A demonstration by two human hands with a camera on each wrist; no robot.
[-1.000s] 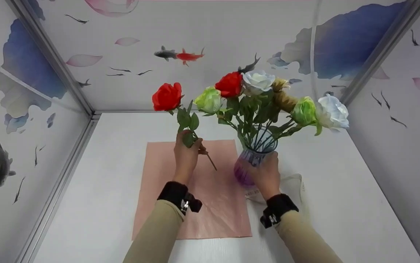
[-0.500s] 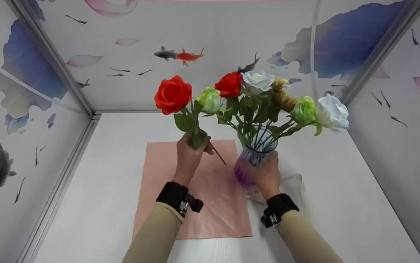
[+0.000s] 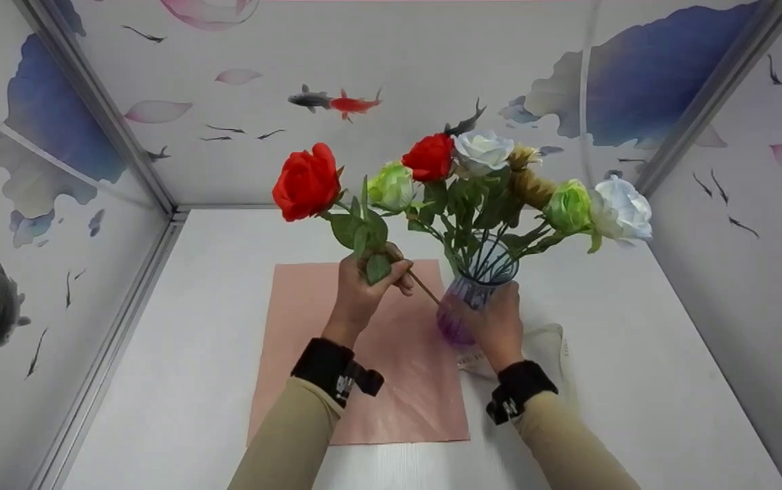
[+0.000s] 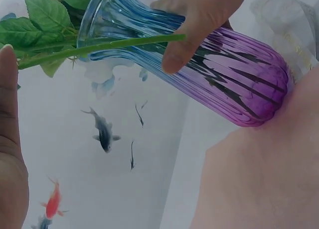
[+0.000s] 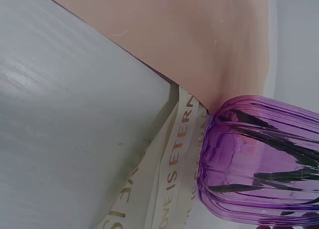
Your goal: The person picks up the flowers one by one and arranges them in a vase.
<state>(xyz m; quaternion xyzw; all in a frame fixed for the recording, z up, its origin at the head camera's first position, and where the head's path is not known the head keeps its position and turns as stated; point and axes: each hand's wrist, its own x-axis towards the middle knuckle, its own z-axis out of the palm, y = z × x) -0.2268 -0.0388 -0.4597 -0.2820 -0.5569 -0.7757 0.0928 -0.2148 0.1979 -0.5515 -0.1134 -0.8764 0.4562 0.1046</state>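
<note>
My left hand pinches the stem of a red rose, its bloom leaning up and left. The bare lower stem slants toward the vase. A ribbed glass vase, blue above and purple below, stands upright with my right hand gripping its side. In the left wrist view, the green stem crosses in front of the vase. Several roses stand in the vase: one red, and white and green ones, plus a brownish-gold flower.
Pink wrapping paper lies flat on the white table, left of the vase. Whitish wrap with a lettered ribbon lies beside and partly under the vase. Walls with printed fish enclose the table on three sides.
My left hand has moved slightly right, bringing the stem's lower end closer to the vase. The held rose's bloom has turned and tilted left. My right hand and the vase have stayed put.
</note>
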